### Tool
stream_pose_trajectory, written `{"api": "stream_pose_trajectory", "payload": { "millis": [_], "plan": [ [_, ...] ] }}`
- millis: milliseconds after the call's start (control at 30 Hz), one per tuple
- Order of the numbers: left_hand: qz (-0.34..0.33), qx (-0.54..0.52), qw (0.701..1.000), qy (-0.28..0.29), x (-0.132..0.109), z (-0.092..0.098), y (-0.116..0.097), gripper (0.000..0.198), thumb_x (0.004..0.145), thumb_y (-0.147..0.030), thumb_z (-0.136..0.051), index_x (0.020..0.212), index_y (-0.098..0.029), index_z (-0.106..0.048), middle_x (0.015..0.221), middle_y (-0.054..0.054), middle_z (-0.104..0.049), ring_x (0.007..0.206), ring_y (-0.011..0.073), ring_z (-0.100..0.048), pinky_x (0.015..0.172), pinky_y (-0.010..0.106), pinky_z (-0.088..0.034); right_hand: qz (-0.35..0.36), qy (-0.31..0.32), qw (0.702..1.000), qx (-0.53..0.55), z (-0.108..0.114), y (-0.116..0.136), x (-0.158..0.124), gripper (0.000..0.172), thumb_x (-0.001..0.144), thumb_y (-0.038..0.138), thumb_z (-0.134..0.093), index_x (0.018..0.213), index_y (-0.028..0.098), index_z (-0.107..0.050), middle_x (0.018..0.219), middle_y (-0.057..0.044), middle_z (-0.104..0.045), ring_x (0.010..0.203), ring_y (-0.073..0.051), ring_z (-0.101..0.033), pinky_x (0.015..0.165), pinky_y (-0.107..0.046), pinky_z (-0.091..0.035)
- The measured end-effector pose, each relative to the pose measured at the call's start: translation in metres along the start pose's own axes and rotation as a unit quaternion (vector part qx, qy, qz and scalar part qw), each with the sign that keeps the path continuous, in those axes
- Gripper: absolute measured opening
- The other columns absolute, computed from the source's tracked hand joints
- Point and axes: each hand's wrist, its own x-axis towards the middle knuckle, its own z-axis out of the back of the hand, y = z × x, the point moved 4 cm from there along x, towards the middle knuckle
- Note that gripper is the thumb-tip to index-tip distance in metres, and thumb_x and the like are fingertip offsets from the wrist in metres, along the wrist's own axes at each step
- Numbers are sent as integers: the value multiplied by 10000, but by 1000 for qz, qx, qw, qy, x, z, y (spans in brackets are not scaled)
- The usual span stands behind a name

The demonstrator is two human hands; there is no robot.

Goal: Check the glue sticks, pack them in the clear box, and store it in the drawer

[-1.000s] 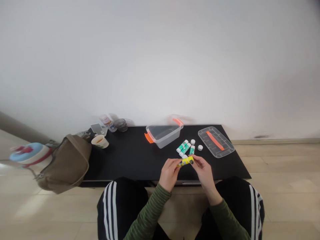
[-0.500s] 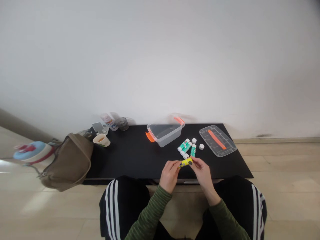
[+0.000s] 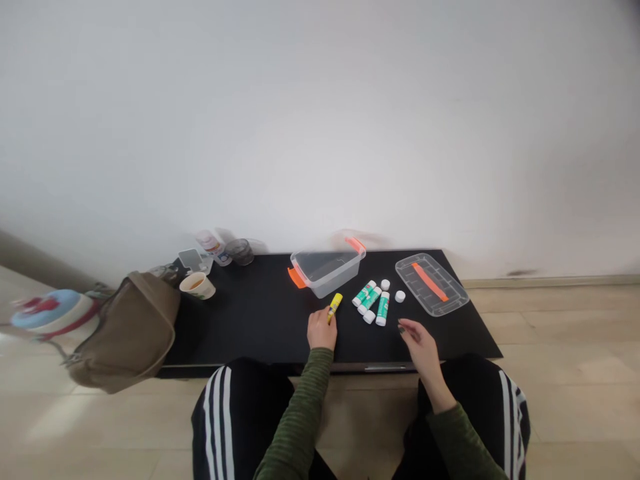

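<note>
My left hand [image 3: 321, 329] is closed on a yellow glue stick [image 3: 335, 305], holding it over the black table [image 3: 260, 320] just in front of a clear plastic box [image 3: 327, 270] with orange latches. My right hand [image 3: 418, 337] rests near the table's front edge with its fingers loosely curled; whether it holds anything I cannot tell. Between the hands lie three green-and-white glue sticks [image 3: 373, 302] and two loose white caps [image 3: 400, 295].
The box's clear lid [image 3: 431, 283] with an orange strip lies at the table's right end. A paper cup [image 3: 198, 285], bottles and a dark jar [image 3: 240, 251] stand at the back left. A brown bag [image 3: 125, 333] leans against the table's left end.
The hands have parted. My left hand has carried the yellow glue stick left and forward toward the clear box, and my right hand has let go of it and drawn back to the right.
</note>
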Motion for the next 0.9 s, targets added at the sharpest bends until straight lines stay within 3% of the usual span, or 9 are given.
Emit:
{"api": "stream_pose_trajectory", "payload": {
  "millis": [233, 467, 567, 667, 767, 900],
  "plan": [
    [2, 8, 1000, -15, 3, -16, -3, 242, 836, -228, -540, 1017, -136, -672, 896, 112, -656, 865, 259, -574, 842, 401, -481, -3, 4, 1000, -13, 4, -8, 1, 322, 728, 435, -692, 951, 202, -708, 1002, -111, -742, 962, -271, -693, 891, -447, -542],
    [-17, 24, 999, -24, 1, -5, -8, 346, 817, -261, -643, 1141, -143, -616, 1027, 123, -648, 952, 275, -581, 822, 406, -481, -10, 0, 1000, -20, 7, -16, 6, 321, 741, 423, -676, 970, 200, -709, 1026, -106, -737, 966, -269, -688, 912, -464, -526],
    [-19, 41, 999, -31, -4, 5, -25, 400, 827, -295, -660, 1195, -151, -597, 1122, 139, -627, 1020, 293, -562, 805, 404, -463, -6, -4, 1000, -29, 5, -15, 10, 318, 738, 424, -674, 959, 199, -714, 1008, -107, -741, 961, -273, -689, 904, -464, -527],
    [-74, 14, 997, -21, -16, 11, -55, 285, 865, -302, -631, 1125, -186, -643, 1076, 112, -625, 1009, 268, -557, 813, 389, -439, -2, -7, 999, -46, 2, -13, 15, 318, 746, 431, -665, 954, 196, -717, 1007, -108, -741, 964, -275, -687, 903, -462, -523],
    [-139, -26, 990, 20, -31, 7, -86, 194, 876, -280, -622, 1051, -217, -675, 995, 76, -619, 943, 230, -557, 796, 360, -430, 1, -9, 998, -64, -3, -9, 20, 306, 760, 414, -636, 956, 191, -713, 1016, -112, -738, 969, -273, -683, 900, -454, -520],
    [-141, -33, 988, 49, -39, -5, -103, 254, 847, -261, -656, 1098, -219, -665, 988, 71, -602, 906, 220, -547, 774, 352, -439, 19, -9, 996, -83, -8, -7, 26, 287, 767, 390, -610, 949, 194, -711, 1001, -100, -739, 954, -262, -681, 892, -441, -522]
  ]
}}
